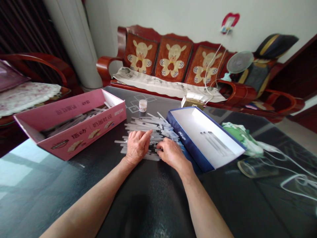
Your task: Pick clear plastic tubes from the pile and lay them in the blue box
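Observation:
A loose pile of slim, whitish pens (pixel 142 124), some with dark ends, lies on the dark table. Over its near left part rests my left hand (pixel 137 145), fingers curled and the index finger pointing right. My right hand (pixel 170 152) is bent over the pile's near right side, thumb and fingers drawn together among the pens. What either hand grips is hidden. Right of the pile, a blue box with a white inside (pixel 190 145) holds several pens (pixel 214 142) side by side. At left, a pink carton (pixel 91 130) contains many more sticks (pixel 74 123).
A small paper cup (pixel 143 105) stands behind the pile. Beyond the blue box sits a small open carton (pixel 193 101). To the right lie a green and white plastic bag (pixel 244 137), a clear jar (pixel 257 168) and white cable (pixel 300 181). A wooden sofa (pixel 107 67) stands behind the table.

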The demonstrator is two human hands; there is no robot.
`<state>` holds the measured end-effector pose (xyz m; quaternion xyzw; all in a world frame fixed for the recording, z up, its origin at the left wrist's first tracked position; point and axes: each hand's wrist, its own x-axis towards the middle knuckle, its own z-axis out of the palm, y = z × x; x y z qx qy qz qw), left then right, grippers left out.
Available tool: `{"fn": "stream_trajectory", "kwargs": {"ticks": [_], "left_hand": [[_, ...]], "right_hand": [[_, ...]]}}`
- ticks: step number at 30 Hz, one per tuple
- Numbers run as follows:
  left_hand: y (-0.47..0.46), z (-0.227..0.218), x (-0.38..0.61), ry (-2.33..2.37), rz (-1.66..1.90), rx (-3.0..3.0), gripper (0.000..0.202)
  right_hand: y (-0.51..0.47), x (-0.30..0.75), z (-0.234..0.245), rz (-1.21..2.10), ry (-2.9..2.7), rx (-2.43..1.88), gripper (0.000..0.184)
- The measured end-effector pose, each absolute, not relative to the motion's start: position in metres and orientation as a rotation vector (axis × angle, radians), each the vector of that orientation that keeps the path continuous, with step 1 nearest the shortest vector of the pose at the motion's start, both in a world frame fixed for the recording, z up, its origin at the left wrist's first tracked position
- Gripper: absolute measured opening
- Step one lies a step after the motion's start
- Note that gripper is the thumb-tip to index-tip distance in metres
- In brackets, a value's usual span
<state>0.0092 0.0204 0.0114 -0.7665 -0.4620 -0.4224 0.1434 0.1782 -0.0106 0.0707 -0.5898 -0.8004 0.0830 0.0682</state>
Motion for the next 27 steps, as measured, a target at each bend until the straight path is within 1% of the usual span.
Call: {"fn": "stream_trajectory", "kwargs": {"ticks": [5,13,21,27], "left_hand": [[0.02,0.012,0.009,-1.339,-1.205,-2.239,0.027],[0.021,0.009,0.009,-1.333,-1.204,-2.224,0.027],[0.023,0.011,0.007,-1.37,-1.234,-2.191,0.026],[0.023,0.01,0.008,-1.358,-1.225,-2.19,0.026]], "right_hand": [[-0.01,0.171,0.068,0.218,-2.433,-1.848,0.019],[-0.006,0.177,0.068,0.236,-2.378,-1.743,0.019],[-0.003,0.193,0.071,0.213,-2.351,-1.854,0.018],[-0.013,0.194,0.082,0.325,-2.363,-1.777,0.015]]}}
